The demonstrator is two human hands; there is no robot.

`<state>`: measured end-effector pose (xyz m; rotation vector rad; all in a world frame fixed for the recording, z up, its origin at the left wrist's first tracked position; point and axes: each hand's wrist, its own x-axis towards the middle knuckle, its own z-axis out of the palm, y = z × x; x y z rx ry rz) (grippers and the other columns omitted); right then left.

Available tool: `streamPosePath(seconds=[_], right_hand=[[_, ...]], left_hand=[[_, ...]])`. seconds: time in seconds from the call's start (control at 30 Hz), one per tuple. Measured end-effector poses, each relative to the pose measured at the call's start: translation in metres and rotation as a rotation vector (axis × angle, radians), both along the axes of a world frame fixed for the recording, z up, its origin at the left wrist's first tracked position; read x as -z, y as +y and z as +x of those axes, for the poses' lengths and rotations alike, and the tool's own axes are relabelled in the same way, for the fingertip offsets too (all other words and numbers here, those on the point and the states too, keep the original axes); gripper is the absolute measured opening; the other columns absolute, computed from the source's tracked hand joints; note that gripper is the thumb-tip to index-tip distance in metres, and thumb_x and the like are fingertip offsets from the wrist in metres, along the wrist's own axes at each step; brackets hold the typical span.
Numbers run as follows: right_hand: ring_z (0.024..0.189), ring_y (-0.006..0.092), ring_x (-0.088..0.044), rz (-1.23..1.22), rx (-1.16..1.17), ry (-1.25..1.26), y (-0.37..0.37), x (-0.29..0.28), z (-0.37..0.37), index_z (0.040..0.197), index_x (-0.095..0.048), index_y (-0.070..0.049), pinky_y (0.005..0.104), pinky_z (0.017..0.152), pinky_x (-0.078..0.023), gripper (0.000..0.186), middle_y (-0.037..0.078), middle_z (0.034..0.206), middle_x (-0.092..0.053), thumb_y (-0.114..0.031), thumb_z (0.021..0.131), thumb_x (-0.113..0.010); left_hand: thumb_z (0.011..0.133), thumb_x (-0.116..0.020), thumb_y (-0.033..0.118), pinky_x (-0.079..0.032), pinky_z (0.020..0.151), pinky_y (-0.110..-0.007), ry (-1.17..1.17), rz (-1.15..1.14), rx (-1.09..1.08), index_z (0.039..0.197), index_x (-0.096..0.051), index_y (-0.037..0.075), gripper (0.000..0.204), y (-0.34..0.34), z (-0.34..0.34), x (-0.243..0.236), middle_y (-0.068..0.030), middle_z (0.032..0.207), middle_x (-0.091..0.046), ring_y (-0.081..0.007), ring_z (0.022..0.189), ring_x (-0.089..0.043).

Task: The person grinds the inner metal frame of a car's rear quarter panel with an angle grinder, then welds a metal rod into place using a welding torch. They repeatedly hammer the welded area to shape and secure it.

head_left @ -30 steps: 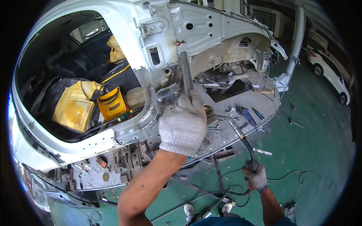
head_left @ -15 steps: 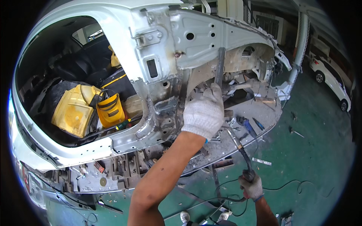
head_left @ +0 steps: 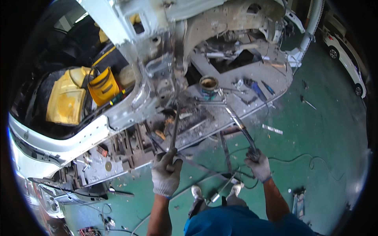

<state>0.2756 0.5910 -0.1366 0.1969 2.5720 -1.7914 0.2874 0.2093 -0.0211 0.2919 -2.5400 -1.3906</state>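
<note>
1. White car body (head_left: 96,128): top cut off.
2. Metal bar (head_left: 175,128): near end hidden in left hand (head_left: 165,175).
3. Welding torch (head_left: 247,135): grip mostly hidden by right hand (head_left: 258,166).
4. Pale bits (head_left: 239,83) toward platform's (head_left: 236,72) right end: too small to tell.

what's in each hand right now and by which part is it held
The gloved left hand holds a long metal bar by its near end; the gloved right hand holds a torch-like tool by its black handle end.
</note>
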Motion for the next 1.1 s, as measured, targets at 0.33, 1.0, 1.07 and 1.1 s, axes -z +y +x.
streamPosePath(seconds=[0.33,1.0,1.07,1.1], right_hand=[[0.115,0.0374,-0.071,0.433,-0.749,0.045,-0.186,-0.011,-0.025,0.128,-0.073,-0.014,0.0456,0.102,-0.057,0.052,0.015,0.123,-0.073,-0.021,0.079,-0.088],[0.095,0.0420,-0.075,0.596,-0.897,-0.299,-0.178,-0.024,0.053,0.123,-0.065,-0.008,0.0568,0.081,-0.056,0.047,0.024,0.098,-0.075,-0.050,0.101,-0.063],[0.089,0.0398,-0.076,0.650,-0.872,-0.234,-0.152,-0.019,0.029,0.130,-0.065,-0.010,0.0538,0.075,-0.058,0.050,0.021,0.096,-0.076,-0.049,0.099,-0.068],[0.088,0.0385,-0.076,0.498,-0.877,-0.185,-0.136,-0.019,0.017,0.131,-0.065,-0.010,0.0520,0.075,-0.058,0.052,0.020,0.095,-0.076,-0.049,0.098,-0.070]], left_hand=[[0.085,-0.088,0.017,-0.055,0.074,-0.030,-0.514,0.396,0.412,0.163,-0.045,0.000,0.091,-0.091,0.071,0.088,-0.0062,0.098,-0.071,-0.0126,0.081,-0.064],[0.095,-0.082,0.052,-0.060,0.076,-0.039,-0.631,0.992,0.521,0.126,-0.066,0.003,0.060,-0.077,0.013,0.135,-0.0214,0.118,-0.077,-0.0283,0.095,-0.076],[0.095,-0.069,0.071,-0.060,0.095,-0.050,-0.645,1.178,0.499,0.138,-0.063,0.000,0.084,-0.083,-0.010,0.152,-0.0259,0.134,-0.072,-0.0375,0.114,-0.073],[0.095,-0.059,0.081,-0.058,0.101,-0.056,-0.710,1.112,0.320,0.143,-0.061,-0.003,0.096,-0.088,-0.022,0.163,-0.0279,0.142,-0.068,-0.0418,0.121,-0.070]])
